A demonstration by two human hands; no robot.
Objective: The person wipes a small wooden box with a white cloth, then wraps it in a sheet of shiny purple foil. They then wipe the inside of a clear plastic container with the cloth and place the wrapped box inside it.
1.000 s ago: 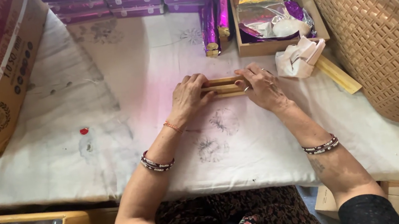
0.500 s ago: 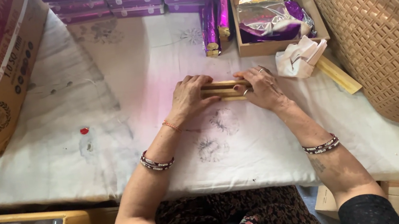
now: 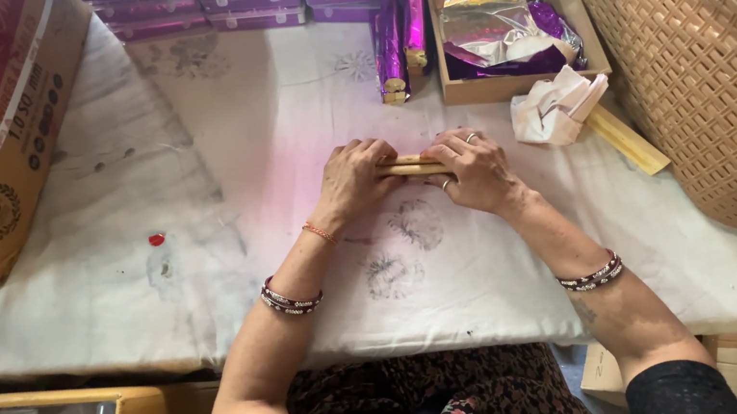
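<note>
Sticks [image 3: 413,167] btwn both hands [image 3: 412,169], cardboard tray [image 3: 444,40] behind.

Sticks [image 3: 414,166] between both hands, open box [image 3: 520,82] behind, basket [image 3: 711,88] right

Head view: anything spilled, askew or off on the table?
The white cloth is stained: grey smudges below the hands, a red spot further left. Crumpled white paper lies loose beside the open cardboard box. Nothing spilled.

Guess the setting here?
Likely a small hand-packing workstation: stacked purple boxes along the cloth-covered table, an open carton of foil wrappers, both hands pressing a bundle of thin sticks.
</note>
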